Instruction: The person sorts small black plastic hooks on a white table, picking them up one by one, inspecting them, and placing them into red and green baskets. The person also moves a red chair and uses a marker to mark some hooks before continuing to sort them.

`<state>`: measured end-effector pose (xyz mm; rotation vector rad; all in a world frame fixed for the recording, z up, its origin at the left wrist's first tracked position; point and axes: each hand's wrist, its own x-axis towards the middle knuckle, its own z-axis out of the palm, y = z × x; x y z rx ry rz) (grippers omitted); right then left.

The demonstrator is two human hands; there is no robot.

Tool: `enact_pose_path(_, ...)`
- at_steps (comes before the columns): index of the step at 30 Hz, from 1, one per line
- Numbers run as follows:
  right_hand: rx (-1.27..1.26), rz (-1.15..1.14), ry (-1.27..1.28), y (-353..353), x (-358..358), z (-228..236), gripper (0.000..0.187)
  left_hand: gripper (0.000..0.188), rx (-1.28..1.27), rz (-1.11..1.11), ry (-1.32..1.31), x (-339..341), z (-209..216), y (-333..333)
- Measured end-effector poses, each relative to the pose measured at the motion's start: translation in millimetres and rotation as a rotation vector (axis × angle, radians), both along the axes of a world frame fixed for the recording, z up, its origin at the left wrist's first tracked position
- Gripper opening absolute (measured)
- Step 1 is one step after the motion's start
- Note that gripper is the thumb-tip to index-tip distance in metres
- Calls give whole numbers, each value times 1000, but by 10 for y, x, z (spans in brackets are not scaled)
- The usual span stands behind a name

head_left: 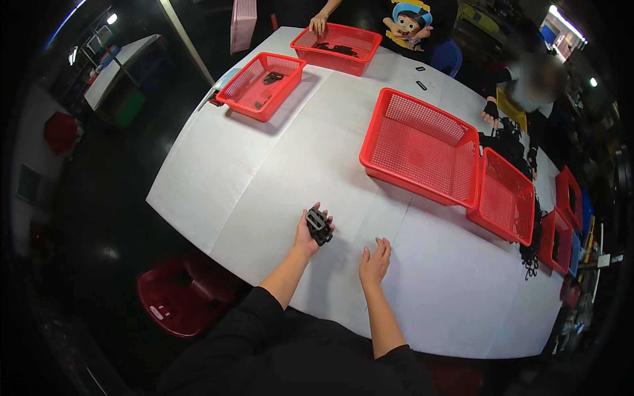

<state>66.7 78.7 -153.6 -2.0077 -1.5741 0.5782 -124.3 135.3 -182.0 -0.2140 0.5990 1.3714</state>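
Observation:
My left hand [305, 235] is closed around a small stack of black strap buckles [319, 226], palm up over the white table [251, 191]. The top buckle looks greyer and shows an oval slot. To its right, my right hand [375, 261] hovers above the table with its fingers apart and nothing in them. Ahead of my right hand stands a large red mesh basket [422, 155] with no parts visible inside. Farther off, a red basket [261, 86] contains a few black pieces [273, 78]. Two loose black buckles [421, 85] lie near the far edge.
A person's hand [318, 24] reaches into a far red basket [337, 63] of black parts. At right, another person works beside a heap of black parts [505, 142]. A red basket [502, 198] adjoins the large one. A dark red chair [181, 294] stands left of me.

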Motion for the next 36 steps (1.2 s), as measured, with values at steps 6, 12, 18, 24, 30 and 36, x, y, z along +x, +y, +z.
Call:
enact_pose_path(6,32,49,-337,-3,-53,-433,48,44,-29,59,52,-316,186,1512)
enact_pose_path(12,-24,47,-352,80,-111,-359,51,46,94,173,87,-562,470,3371)
enact_pose_path(18,-18,39,-361,127,-87,-364,50,52,78,106,358,-430,1206,4866)
enact_pose_path(24,-33,12,-332,105,-92,-353,50,58,60,-50,688,-217,1685,4954)
enact_pose_path(30,-59,11,-317,86,-70,-393,50,57,330,103,841,-413,1564,3911)
enact_pose_path(36,-48,-10,-306,62,-55,-323,49,39,325,100,1247,-231,1565,1676)
